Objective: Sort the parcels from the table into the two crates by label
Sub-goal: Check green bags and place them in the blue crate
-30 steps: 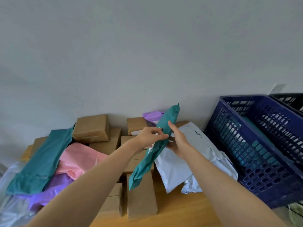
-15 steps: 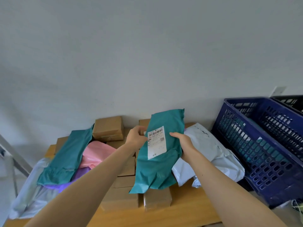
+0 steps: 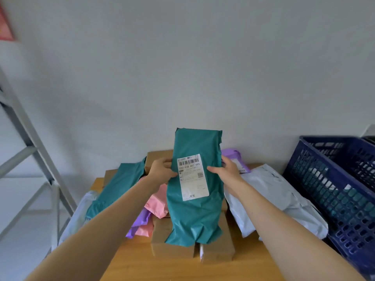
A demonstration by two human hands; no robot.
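A teal plastic mailer (image 3: 194, 216) is held upright above the table, its white label (image 3: 192, 177) facing me. My left hand (image 3: 161, 171) grips its left edge and my right hand (image 3: 225, 172) grips its right edge, thumbs on the front. A blue slatted crate (image 3: 336, 191) stands at the right, with teal showing through its slats. Only a dark corner of a second crate (image 3: 370, 139) shows at the far right.
On the wooden table (image 3: 182, 268) lie brown boxes (image 3: 172, 240), another teal mailer (image 3: 117, 185), pink (image 3: 157, 203) and purple (image 3: 140, 222) mailers, and a grey-white mailer (image 3: 269, 197) by the crate. A purple parcel (image 3: 233, 157) lies at the back. A grey metal frame (image 3: 30, 151) stands at the left.
The teal mailer was edge-on, then turned label-side toward me and raised upright. The view has swung left, so the crate sits further right.
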